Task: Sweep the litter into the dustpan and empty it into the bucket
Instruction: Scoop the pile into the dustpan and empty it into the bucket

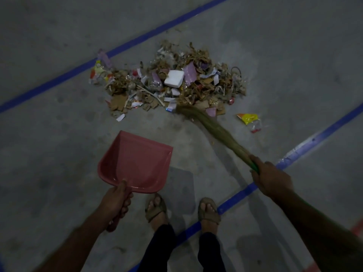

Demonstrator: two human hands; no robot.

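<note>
While fingers of both hands clamp handles, pink dustpan empty, litter heaped: cardboard, paper.

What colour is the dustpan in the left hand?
Pink, a dusty salmon shade; the dustpan shows best in the head view.

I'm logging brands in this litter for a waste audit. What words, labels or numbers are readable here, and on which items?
None can be read.
Yellow wrapper: printed, but too blurred to read.
Litter pile: wrappers and paper scraps with colour patches, any text too small and dim.
Pink dustpan: no marking visible.
White foam block: blank.
</note>
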